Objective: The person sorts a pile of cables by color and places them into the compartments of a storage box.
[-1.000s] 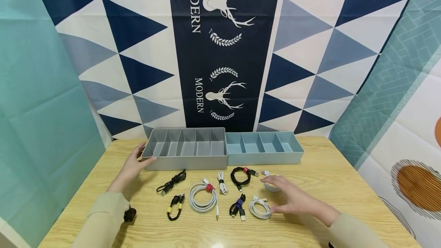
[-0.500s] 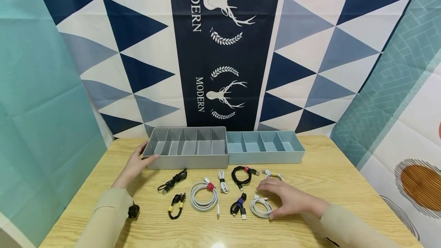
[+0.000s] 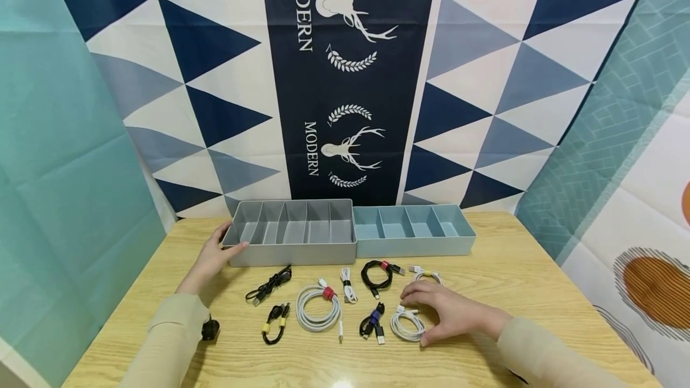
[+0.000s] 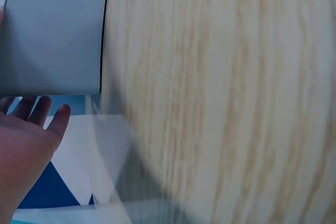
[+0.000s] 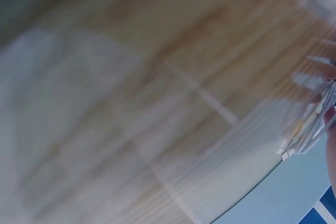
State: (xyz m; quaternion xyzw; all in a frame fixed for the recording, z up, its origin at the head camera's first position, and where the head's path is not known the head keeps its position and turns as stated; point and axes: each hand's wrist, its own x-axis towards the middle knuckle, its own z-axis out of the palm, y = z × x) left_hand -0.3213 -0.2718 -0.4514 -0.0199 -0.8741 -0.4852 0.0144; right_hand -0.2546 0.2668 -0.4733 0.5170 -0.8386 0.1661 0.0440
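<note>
My left hand (image 3: 210, 259) is at the left end of a grey divided box (image 3: 302, 254), thumb on its front face and fingers around the corner. The left wrist view shows the box (image 4: 52, 35) close up, with the left hand's (image 4: 26, 135) fingertips right at its edge. Over a coiled white USB cable (image 3: 401, 331) my right hand (image 3: 453, 310) arches, its thumb at the coil's lower right edge and fingertips spread near the plug. Behind those fingers lies another white cable (image 3: 428, 274) with a yellow tie. White cable strands (image 5: 310, 132) show beside the right fingers.
A blue divided box (image 3: 415, 248) abuts the grey one. Before them lie a black cable (image 3: 271, 286), a yellow-tied black cable (image 3: 279, 329), a large red-tied white coil (image 3: 303, 319), a small white bundle (image 3: 347, 287), a red-tied black coil (image 3: 365, 280) and a purple-tied black cable (image 3: 372, 321).
My right hand has moved left and slightly down onto the white coil, uncovering the yellow-tied white cable behind. My left hand has stayed at the grey box's end.
</note>
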